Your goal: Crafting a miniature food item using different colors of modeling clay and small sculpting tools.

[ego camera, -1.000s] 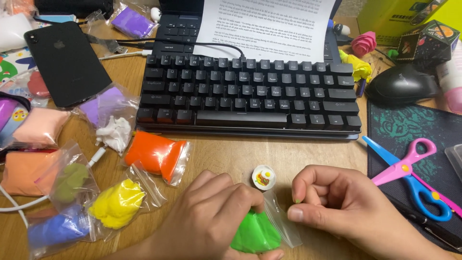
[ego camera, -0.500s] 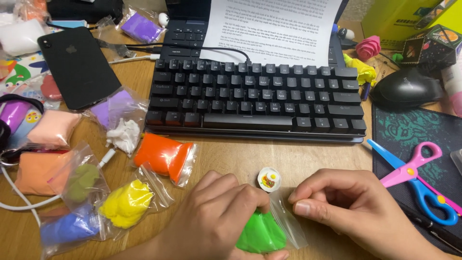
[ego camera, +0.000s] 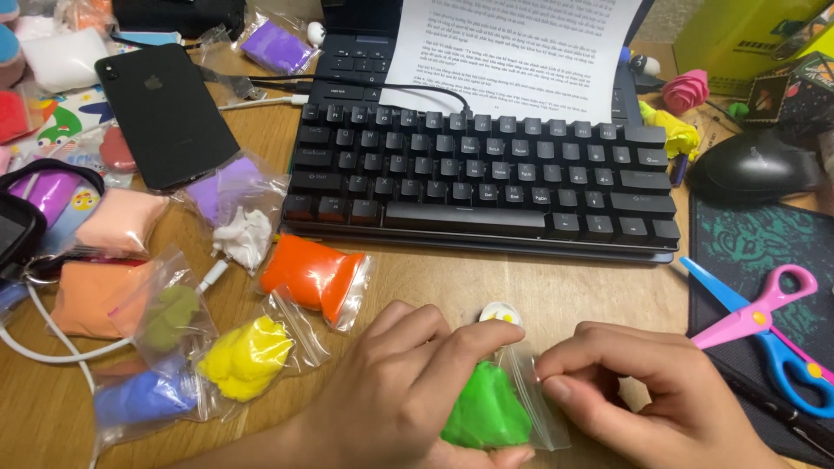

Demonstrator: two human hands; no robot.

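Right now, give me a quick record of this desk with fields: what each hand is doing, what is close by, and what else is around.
left hand: holds the bag of green clay from the left
right hand: pinches the bag's clear top edge
near hands: small round yellow-and-white piece
clay bags: orange, yellow, blue, purple
behind: black keyboard, printed sheet, black phone
right side: pink-and-blue scissors, black mouse
surface: wooden desk

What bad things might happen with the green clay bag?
The left hand and right hand both pinch the clear bag of green clay. A hard tug might rip the thin plastic. The small round white-and-yellow piece lies just behind the fingers and could get knocked away. Loose clay might also end up in the keyboard nearby.
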